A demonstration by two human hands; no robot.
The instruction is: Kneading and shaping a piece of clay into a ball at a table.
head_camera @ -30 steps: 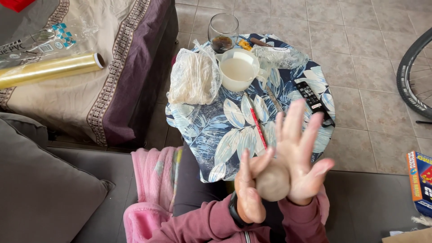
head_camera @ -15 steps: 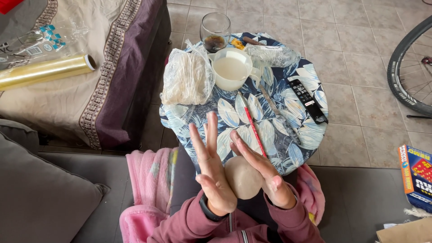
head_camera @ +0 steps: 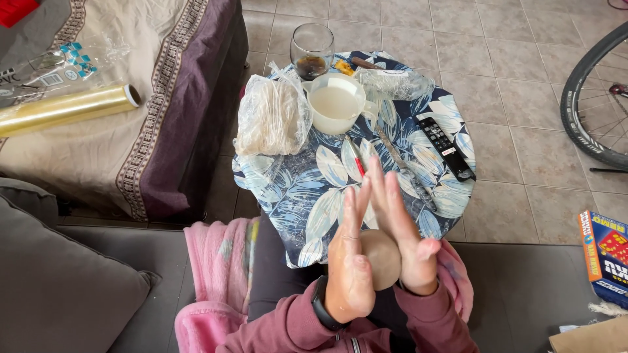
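A flat round piece of pale dough [head_camera: 383,258] is pressed between my two palms above my lap. My left hand [head_camera: 348,261] stands on edge with fingers straight and together, a dark watch on its wrist. My right hand [head_camera: 402,229] leans against the dough's other side, fingers stretched forward. Just beyond them is a small round table [head_camera: 307,202] under a blue leaf-print cloth.
On the table: a clear bag of stacked flatbreads [head_camera: 271,117], a white jug of pale liquid [head_camera: 335,103], a glass [head_camera: 311,47], a red pen [head_camera: 356,157], a knife [head_camera: 402,167], a black remote [head_camera: 446,146]. A cling-film roll [head_camera: 65,108] lies on the bed, left. Bicycle wheel [head_camera: 592,98] right.
My hands have kept turning around the dough. The right hand, spread wide a second ago, has come down against it, and both palms now close on it edge-on.
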